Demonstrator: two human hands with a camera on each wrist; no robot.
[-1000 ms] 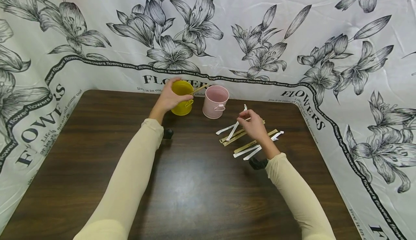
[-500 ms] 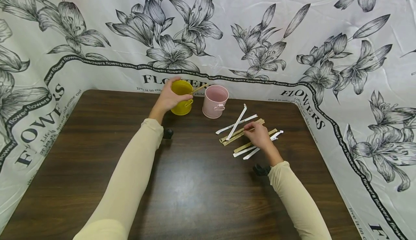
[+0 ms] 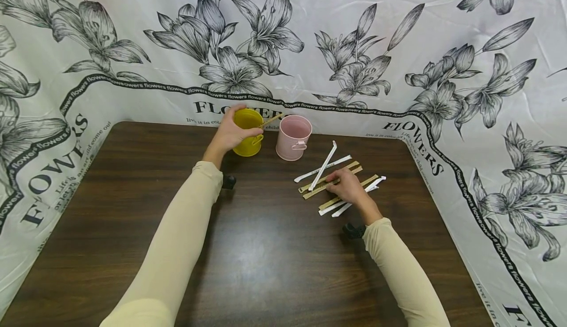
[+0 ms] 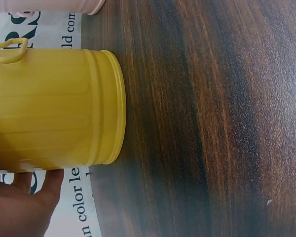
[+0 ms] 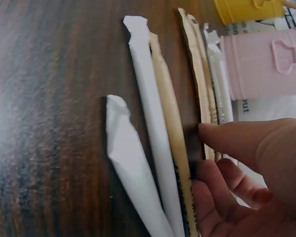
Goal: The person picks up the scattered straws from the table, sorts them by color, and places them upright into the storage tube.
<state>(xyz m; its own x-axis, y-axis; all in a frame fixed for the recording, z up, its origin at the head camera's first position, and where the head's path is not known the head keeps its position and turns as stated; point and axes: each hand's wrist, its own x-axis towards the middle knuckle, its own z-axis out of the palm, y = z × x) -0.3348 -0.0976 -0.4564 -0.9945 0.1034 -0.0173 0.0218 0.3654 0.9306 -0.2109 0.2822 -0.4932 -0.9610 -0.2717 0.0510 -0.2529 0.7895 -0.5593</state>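
Note:
My left hand (image 3: 230, 132) grips the side of a small yellow metal bucket (image 3: 248, 146), thumb near its rim; in the left wrist view only some fingertips show beneath the yellow bucket (image 4: 59, 108). A brown straw (image 3: 273, 118) leans out of that bucket. My right hand (image 3: 347, 186) is over the wrapped straws on the table. Its thumb and fingers pinch a brown paper-wrapped straw (image 5: 197, 69), seen close up in the right wrist view. Nearer me lie another brown straw (image 5: 167, 94) and two white ones (image 5: 150, 94).
A pink bucket (image 3: 291, 145) stands just right of the yellow one. Two crossed white-wrapped straws (image 3: 325, 164) lie beyond my right hand. The dark wooden table (image 3: 266, 248) ends against a flower-printed white cloth (image 3: 177, 105) behind the buckets.
My right hand has moved off the white straws and down onto the brown ones. The front brown straw has shifted slightly away from its neighbour. The left hand stays on the yellow bucket.

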